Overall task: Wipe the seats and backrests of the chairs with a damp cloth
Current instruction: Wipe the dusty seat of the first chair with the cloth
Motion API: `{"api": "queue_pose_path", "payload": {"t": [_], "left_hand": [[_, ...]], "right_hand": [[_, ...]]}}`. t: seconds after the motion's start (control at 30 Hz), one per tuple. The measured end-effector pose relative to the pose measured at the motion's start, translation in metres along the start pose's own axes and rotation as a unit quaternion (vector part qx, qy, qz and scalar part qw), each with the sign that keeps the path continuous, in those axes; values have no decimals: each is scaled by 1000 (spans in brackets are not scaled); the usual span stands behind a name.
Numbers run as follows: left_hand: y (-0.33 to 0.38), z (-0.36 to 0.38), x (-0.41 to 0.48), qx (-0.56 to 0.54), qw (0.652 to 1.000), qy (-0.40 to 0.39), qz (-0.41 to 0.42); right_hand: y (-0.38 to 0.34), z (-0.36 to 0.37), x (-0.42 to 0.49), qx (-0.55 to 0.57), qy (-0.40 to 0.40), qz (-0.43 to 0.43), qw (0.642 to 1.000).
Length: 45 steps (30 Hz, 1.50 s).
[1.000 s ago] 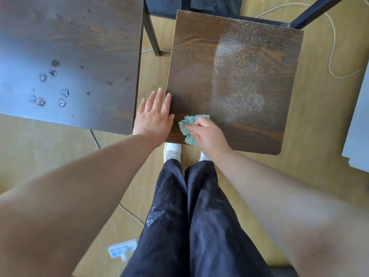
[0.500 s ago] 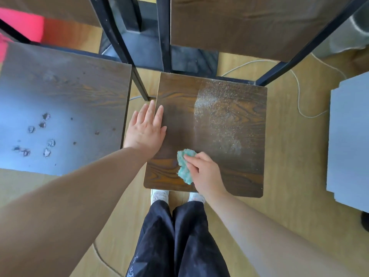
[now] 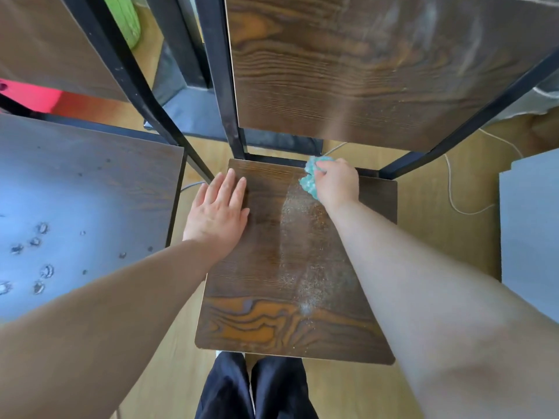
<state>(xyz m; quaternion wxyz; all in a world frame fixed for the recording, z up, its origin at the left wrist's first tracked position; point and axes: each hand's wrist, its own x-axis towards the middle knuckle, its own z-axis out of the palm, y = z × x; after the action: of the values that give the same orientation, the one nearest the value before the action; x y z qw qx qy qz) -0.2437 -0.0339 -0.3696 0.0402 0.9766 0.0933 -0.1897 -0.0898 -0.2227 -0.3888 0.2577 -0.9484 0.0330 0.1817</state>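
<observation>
Left hand (image 3: pixel 216 216) on the seat (image 3: pixel 272 322), left edge — right hand (image 3: pixel 337 184) and cloth (image 3: pixel 308 179) at its rear (backrest (image 3: pixel 363 71) behind); 2nd seat (image 3: pixel 90 192) leftward.

White cord (image 3: pixel 449 189) on wooden floor (image 3: pixel 438 252); grey board (image 3: pixel 529 237) right.

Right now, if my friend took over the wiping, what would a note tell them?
Left hand: open, flat on the seat, left side.
Right hand: grips the cloth at the seat's back edge.
Done: a wet, speckled streak runs down the seat's middle.
Left: the rest of this seat, probably its backrest, which looks faintly smeared, and the other chair, whose seat has spots.
</observation>
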Motion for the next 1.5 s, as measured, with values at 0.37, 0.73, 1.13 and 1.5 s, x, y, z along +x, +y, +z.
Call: {"api": "queue_pose_path", "payload": {"t": [0.37,0.73,1.13,1.5], "left_hand": [[8,10,-15,-15,1000,-25,4],[9,11,-37,-15,1000,-25,-5],[14,26,-66,-11,1000,-25,11],[21,18,-83,-3,1000,-16,18]], "right_hand": [[3,13,-35,-16,-78,-124,989],[41,39,-129,-30,-125,-255,958],[85,72,-251,-57,-203,-269,940],[82,63,-282,-2,-196,-236,952]]}}
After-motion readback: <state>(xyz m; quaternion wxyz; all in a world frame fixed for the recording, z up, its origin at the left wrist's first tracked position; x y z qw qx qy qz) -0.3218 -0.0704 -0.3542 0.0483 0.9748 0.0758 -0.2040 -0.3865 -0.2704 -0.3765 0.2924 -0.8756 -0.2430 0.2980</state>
